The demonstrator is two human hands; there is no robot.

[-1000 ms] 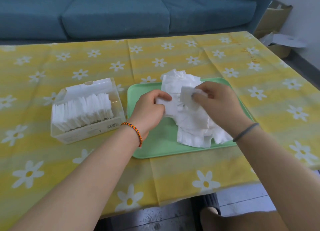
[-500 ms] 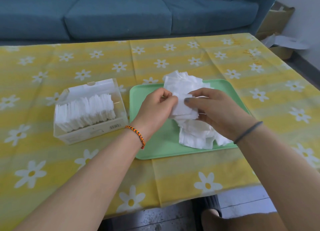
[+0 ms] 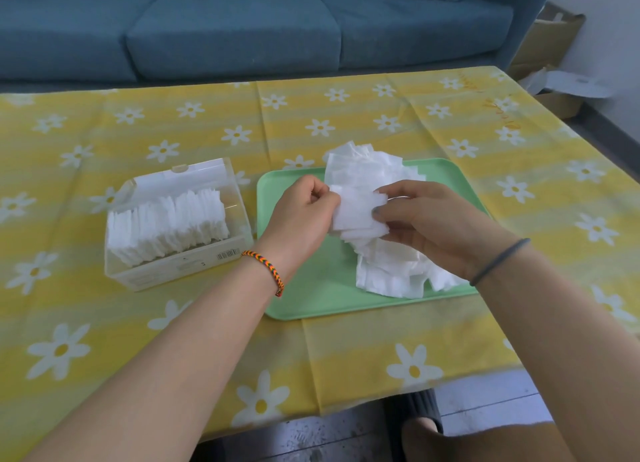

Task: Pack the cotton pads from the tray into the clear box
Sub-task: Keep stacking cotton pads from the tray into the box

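Pads (image 3: 391, 271) half packed: box (image 3: 180, 264) nearly full, pile left on tray (image 3: 311, 288); both hands (image 3: 301, 219) (image 3: 433, 226) pinch a small stack (image 3: 356, 212).

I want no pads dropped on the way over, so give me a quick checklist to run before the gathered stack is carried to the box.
1. Left hand grips the small stack of pads: ok.
2. Right hand holds the stack's other side: ok.
3. Stack edges squared: not ok, the pads are fanned.
4. Clear box open on top: ok.
5. Room left in the box: cannot tell; a gap shows at its right end.
6. Tray emptied: not ok, loose pads remain.
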